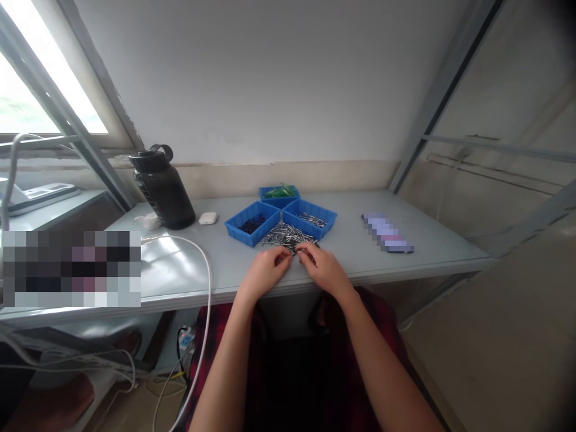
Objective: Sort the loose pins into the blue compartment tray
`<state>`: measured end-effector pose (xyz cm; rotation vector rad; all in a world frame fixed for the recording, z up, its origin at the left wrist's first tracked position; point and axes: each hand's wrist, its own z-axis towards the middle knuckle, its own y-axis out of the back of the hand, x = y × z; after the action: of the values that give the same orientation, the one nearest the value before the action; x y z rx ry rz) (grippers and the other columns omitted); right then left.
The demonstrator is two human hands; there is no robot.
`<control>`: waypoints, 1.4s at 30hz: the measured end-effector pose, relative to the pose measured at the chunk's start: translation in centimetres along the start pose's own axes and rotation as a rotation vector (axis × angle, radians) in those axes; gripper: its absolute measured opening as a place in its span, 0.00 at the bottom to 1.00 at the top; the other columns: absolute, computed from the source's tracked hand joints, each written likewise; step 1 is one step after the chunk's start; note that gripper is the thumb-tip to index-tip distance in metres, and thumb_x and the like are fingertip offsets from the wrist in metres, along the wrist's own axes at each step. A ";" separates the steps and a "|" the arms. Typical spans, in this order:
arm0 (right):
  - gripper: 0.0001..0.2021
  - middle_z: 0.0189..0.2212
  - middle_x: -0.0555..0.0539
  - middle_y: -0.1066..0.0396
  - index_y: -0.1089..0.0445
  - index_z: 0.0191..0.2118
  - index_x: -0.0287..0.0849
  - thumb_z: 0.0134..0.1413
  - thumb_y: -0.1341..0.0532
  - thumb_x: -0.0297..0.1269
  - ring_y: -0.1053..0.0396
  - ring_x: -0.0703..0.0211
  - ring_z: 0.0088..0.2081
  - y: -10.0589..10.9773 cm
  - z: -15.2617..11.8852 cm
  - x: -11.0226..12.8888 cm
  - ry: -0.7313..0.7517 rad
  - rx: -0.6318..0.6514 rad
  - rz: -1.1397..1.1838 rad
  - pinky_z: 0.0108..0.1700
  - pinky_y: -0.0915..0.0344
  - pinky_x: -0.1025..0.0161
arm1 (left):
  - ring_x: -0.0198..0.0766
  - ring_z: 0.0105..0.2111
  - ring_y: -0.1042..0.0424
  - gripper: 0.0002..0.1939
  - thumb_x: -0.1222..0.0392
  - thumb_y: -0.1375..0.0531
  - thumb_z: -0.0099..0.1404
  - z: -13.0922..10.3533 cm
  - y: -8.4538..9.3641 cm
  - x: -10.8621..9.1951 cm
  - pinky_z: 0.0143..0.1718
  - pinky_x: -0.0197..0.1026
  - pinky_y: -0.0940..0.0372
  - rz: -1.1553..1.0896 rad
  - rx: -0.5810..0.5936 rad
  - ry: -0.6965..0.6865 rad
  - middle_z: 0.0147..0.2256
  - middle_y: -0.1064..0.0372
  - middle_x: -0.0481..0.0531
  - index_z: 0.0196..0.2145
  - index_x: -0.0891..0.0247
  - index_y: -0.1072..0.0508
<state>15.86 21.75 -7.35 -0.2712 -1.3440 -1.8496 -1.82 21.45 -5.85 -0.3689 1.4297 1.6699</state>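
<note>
A heap of thin metal pins or screws (pixel 288 234), mixed silver and dark, lies on the table. At its near edge my left hand (pixel 270 267) is closed in a pinch, and my right hand (pixel 321 264) pinches just beside it. Whatever is between the fingertips is too small to name. Behind the heap stand blue trays: the left tray (pixel 234 229) holds small dark pieces, and the right tray (pixel 332 223) has silver pins in it. Green slender pieces (pixel 281 191) fill the back tray (pixel 265 198).
A dark water bottle (pixel 166 192) and a white earbud case (pixel 207 218) stand to the left. A phone (pixel 387 233) lies at the right. One white cable (pixel 207 288) hangs over the table's front edge (pixel 373 276). Metal posts frame both sides.
</note>
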 end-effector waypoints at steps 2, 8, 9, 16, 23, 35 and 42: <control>0.10 0.36 0.48 0.25 0.33 0.46 0.47 0.62 0.48 0.39 0.28 0.54 0.38 0.0 0.0 0.0 -0.018 -0.002 -0.002 0.41 0.36 0.61 | 0.39 0.33 0.29 0.08 0.60 0.48 0.64 0.0 0.0 0.1 0.36 0.39 0.39 -0.010 -0.011 0.003 0.32 0.26 0.49 0.33 0.60 0.29; 0.11 0.36 0.48 0.25 0.32 0.42 0.47 0.64 0.51 0.41 0.29 0.56 0.37 0.1 0.0 0.1 0.003 0.013 0.017 0.39 0.37 0.62 | 0.37 0.32 0.31 0.06 0.62 0.48 0.63 -0.1 -0.1 0.2 0.36 0.38 0.40 -0.027 -0.042 -0.009 0.31 0.28 0.47 0.31 0.61 0.31; 0.11 0.35 0.48 0.26 0.32 0.42 0.47 0.64 0.51 0.40 0.29 0.56 0.37 0.1 0.0 0.1 -0.001 0.015 0.012 0.39 0.37 0.62 | 0.37 0.32 0.31 0.06 0.61 0.48 0.63 -0.1 -0.1 0.2 0.36 0.37 0.40 -0.034 -0.046 -0.010 0.31 0.28 0.47 0.31 0.61 0.31; 0.12 0.44 0.47 0.27 0.32 0.46 0.46 0.64 0.50 0.39 0.31 0.55 0.46 -0.2 0.3 -0.2 0.040 0.026 -0.020 0.47 0.39 0.60 | 0.36 0.31 0.31 0.07 0.61 0.48 0.64 0.0 0.0 0.1 0.36 0.37 0.40 -0.030 -0.058 -0.027 0.30 0.29 0.47 0.32 0.60 0.31; 0.11 0.36 0.48 0.27 0.32 0.41 0.45 0.65 0.51 0.38 0.30 0.56 0.39 -0.2 0.2 -0.4 0.041 0.026 -0.045 0.41 0.38 0.63 | 0.37 0.32 0.30 0.07 0.60 0.48 0.64 0.0 -0.1 0.2 0.36 0.37 0.39 -0.037 -0.074 0.001 0.30 0.28 0.47 0.34 0.60 0.30; 0.11 0.40 0.48 0.26 0.32 0.46 0.47 0.64 0.49 0.39 0.29 0.56 0.41 -0.1 0.1 -0.1 0.032 0.008 -0.025 0.43 0.37 0.62 | 0.38 0.32 0.31 0.12 0.57 0.50 0.67 0.0 0.1 -0.2 0.35 0.37 0.41 0.018 -0.024 -0.023 0.31 0.28 0.47 0.31 0.60 0.29; 0.11 0.38 0.48 0.26 0.31 0.43 0.46 0.64 0.50 0.39 0.29 0.56 0.39 -0.2 0.2 -0.2 0.023 0.013 -0.043 0.42 0.37 0.62 | 0.38 0.34 0.30 0.09 0.59 0.49 0.66 0.0 0.0 0.0 0.37 0.37 0.40 -0.038 -0.044 -0.009 0.33 0.27 0.47 0.34 0.60 0.29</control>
<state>15.78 22.08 -7.55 -0.2149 -1.3551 -1.8730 -1.83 21.43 -5.87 -0.4108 1.3729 1.6724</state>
